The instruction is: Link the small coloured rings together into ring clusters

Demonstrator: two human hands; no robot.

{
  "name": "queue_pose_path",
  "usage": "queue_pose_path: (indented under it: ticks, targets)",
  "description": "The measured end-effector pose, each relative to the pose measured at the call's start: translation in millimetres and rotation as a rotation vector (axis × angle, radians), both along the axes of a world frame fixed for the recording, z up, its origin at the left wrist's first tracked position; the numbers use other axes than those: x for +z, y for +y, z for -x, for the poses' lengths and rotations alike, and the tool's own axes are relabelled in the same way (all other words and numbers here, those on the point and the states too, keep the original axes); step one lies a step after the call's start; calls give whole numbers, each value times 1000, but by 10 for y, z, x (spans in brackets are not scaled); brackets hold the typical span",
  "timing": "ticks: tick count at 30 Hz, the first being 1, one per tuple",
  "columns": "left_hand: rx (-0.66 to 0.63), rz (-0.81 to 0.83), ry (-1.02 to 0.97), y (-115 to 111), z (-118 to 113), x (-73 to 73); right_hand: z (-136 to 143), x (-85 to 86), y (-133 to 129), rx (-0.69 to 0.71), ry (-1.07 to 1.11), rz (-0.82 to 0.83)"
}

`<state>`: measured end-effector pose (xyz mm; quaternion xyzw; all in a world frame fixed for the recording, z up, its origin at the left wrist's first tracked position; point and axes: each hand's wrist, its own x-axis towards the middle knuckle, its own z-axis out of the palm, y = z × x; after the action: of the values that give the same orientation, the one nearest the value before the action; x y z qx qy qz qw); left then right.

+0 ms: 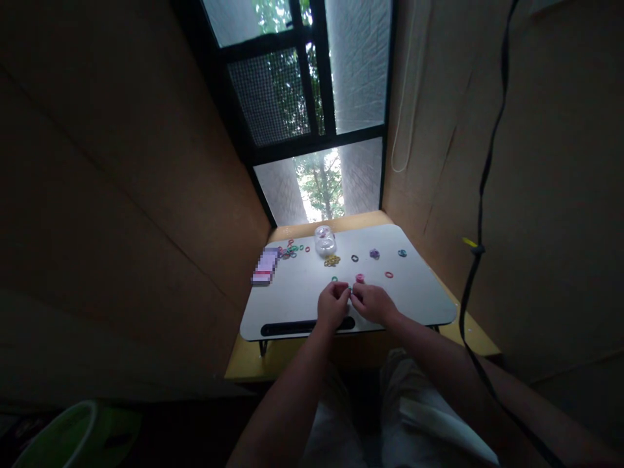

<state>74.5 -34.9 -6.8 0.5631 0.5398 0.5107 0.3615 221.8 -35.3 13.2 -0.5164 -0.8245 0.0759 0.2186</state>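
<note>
On the near side of the clear box (325, 243), the left hand (333, 305) and right hand (373, 303), fingers curled nearly closed, seem to pinch one small thing (350, 290); this looks like fingertip work, calling next for a steady hold. Right of the box lie one black ring (355, 260), one red ring (389, 277) and three bunches (374, 254); yellow rings (332, 261) before it and mixed rings (286, 254) left of it are too crowded to count.
</note>
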Motion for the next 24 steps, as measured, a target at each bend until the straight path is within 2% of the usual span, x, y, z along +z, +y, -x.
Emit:
queue_pose_path:
  ticks: [6,14,24]
  targets:
    - [-53,-24,143,-93,44,1,-16,-27,12,10,27,6]
    - [-107,-44,184,-154,63,19,-22,-4,-43,-12,38,44]
    - [-92,22,218,-180,64,55,-12,0,-45,-21,45,51]
